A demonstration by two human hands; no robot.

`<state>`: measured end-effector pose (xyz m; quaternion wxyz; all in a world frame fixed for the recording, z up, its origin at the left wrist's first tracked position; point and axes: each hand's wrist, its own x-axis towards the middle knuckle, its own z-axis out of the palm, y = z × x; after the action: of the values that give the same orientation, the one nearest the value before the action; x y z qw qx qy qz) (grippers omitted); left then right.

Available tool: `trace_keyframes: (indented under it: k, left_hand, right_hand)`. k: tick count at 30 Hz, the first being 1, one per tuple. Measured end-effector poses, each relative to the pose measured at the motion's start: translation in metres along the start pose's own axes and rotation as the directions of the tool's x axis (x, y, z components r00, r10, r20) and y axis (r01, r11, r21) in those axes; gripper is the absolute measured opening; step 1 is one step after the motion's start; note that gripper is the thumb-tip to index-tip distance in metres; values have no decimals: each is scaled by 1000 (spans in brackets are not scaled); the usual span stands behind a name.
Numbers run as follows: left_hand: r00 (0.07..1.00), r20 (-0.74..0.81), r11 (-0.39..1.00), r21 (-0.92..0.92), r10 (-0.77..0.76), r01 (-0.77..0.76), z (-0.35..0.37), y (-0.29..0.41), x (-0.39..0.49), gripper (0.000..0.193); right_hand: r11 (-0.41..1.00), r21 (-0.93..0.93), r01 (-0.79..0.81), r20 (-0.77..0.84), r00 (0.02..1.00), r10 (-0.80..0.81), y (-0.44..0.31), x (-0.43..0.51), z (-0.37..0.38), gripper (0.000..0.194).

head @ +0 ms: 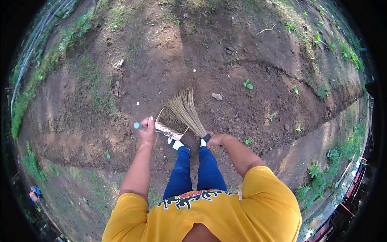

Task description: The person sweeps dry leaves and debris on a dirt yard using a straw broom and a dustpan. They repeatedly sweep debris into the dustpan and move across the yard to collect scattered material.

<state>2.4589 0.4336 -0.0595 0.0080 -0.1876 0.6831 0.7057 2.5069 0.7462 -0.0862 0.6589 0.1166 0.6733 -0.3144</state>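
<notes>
My left hand [147, 130] is closed around the handle [138, 125] of a dustpan, whose light blue-green end sticks out past my fingers. The pale, dirt-stained dustpan [170, 132] rests near my feet, with a ridged back edge. Dry grass and soil debris [173, 120] lies in it. My right hand [214, 139] grips the dark-bound end of a stick broom [186, 110]. The broom's bristles fan out away from me, over the right part of the pan and its far edge. Whether they touch the soil is unclear.
Bare brown soil [145, 81] surrounds me, with scattered grass. Small green seedlings [248, 84] grow in loosened earth on the right. A pale stone [217, 96] lies beyond the broom. Long pipes or poles [28, 57] run along the far left edge. Leafy plants [316, 169] stand at right.
</notes>
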Motion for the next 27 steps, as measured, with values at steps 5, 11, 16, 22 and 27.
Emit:
trace_keyframes:
  k: [5, 11, 16, 22, 27]
  left_hand:
    - [999, -4, 999, -17, -33, 33, -2, -3, 12, 36]
    - [999, 32, 998, -53, 26, -24, -5, -13, 2, 35]
    - [1000, -24, 1000, -30, -8, 7, -1, -5, 13, 34]
    - [987, -123, 957, -284, -100, 62, -9, 38, 41, 30]
    - [990, -136, 948, -318, -48, 3, -22, 82, 36, 29]
  right_hand:
    - [901, 419, 112, 138, 973, -185, 30, -100, -59, 92]
    - [867, 471, 161, -182, 980, -83, 15, -74, -114, 92]
    - [984, 174, 38, -17, 999, -36, -37, 12, 1, 89]
    - [914, 381, 139, 86, 979, -185, -41, -63, 28, 88]
    - [841, 472, 264, -111, 964, -240, -42, -175, 9, 88]
